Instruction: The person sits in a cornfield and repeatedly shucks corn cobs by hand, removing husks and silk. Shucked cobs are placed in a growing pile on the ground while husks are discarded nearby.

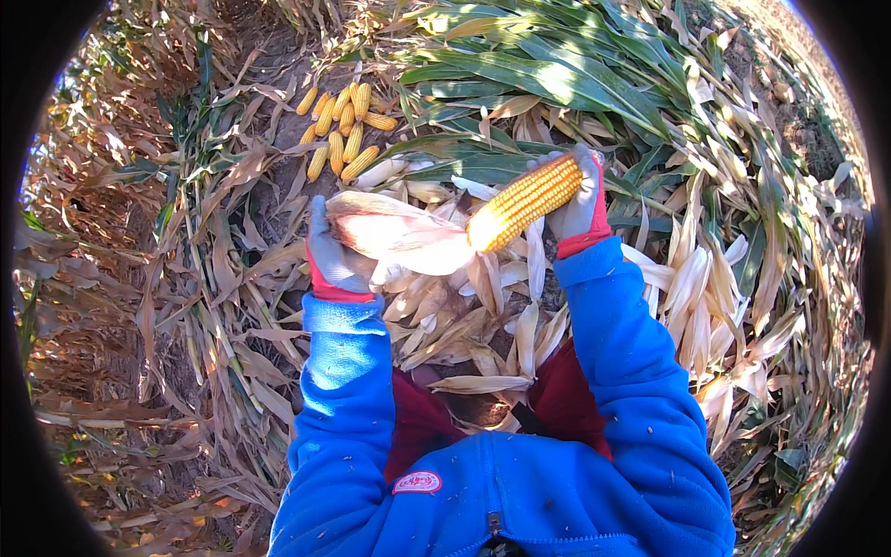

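Observation:
An ear of corn with bare yellow kernels lies slantwise between my hands. My gloved right hand grips its far end. Pale husk, peeled back from the ear, stretches to the left and meets the ear's lower end. My gloved left hand is closed on the husk's outer end, its fingers partly hidden behind it. Both gloves are grey with red cuffs. Beyond my left hand, a pile of husked corn ears rests on bare soil.
Loose dry husks cover the ground below my hands and around my knees. Long green corn leaves lie at the far side. Cut stalks and husks are heaped at right. Dry corn plants stand at left.

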